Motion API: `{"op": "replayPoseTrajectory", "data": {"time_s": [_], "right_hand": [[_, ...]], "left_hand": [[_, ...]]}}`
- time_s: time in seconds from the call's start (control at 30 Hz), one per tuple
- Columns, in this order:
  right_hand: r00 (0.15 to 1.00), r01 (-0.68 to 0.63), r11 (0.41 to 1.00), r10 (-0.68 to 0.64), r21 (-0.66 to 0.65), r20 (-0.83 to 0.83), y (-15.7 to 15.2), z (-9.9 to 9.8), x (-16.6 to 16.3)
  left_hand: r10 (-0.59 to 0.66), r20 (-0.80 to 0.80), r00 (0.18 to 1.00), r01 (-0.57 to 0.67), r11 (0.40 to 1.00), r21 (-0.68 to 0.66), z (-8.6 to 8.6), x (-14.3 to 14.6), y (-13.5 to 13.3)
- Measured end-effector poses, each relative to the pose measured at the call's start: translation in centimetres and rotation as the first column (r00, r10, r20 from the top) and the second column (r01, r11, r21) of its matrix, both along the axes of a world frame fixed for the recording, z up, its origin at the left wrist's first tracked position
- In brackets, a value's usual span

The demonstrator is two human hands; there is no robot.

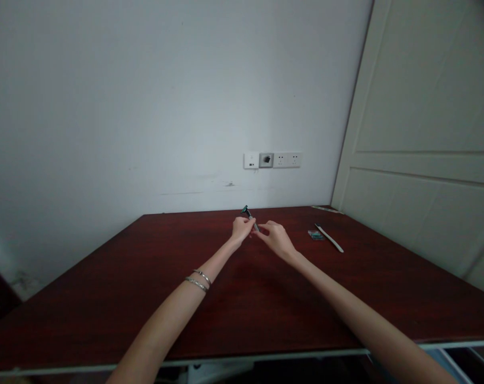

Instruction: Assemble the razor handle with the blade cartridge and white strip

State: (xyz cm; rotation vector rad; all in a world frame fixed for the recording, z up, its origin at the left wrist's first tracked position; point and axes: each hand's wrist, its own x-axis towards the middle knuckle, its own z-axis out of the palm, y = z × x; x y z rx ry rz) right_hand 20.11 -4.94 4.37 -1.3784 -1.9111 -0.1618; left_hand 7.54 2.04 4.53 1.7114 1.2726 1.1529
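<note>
We had the razor [248, 215] over the surface's [86, 298] far middle, left hand [242, 228] fingers clamped on its handle [256, 226], right hand [277, 238] fingers pinching its near end, presumably for steadiness.

Scuffed pale wall [166, 106] — row of socket plates [281, 160] on it, dark-red table [266, 314], cream panelled door [421, 106] at right

Gripping a razor [249, 215], blade end up, in the left hand [241, 228] at the frame's centre; pinching its handle [256, 228] with the right hand [277, 239]. Wearing bracelets [196, 283], lower left of centre. Working over a dark red table [106, 290], with a packet [316, 235] and pale stick [330, 239] at centre right.
</note>
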Motion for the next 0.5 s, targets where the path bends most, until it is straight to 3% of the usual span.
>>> {"op": "replayPoseTrajectory", "data": {"time_s": [0.1, 0.23, 0.33, 0.5], "right_hand": [[0.997, 0.073, 0.997, -0.073, -0.003, 0.027, -0.4, 0.3, 1.6], [0.957, 0.288, 0.955, -0.284, -0.071, 0.066, -0.3, 0.8, 7.5], [0.872, 0.489, 0.847, -0.466, -0.208, 0.149, 0.2, 0.5, 13.3], [0.797, 0.603, 0.688, -0.537, -0.404, 0.276, 0.8, -1.8, 20.4]], "left_hand": [[-0.018, -0.176, 0.984, 0.010, 0.999, -0.043, -0.3, -1.9, 0.7], [-0.047, -0.470, 0.881, 0.016, 0.997, -0.071, -0.6, -5.7, 1.4], [-0.051, -0.641, 0.766, 0.011, 0.998, -0.067, -0.9, -8.5, 1.9], [0.006, -0.785, 0.619, -0.044, 0.999, -0.026, -1.5, -10.6, 2.5]]}}
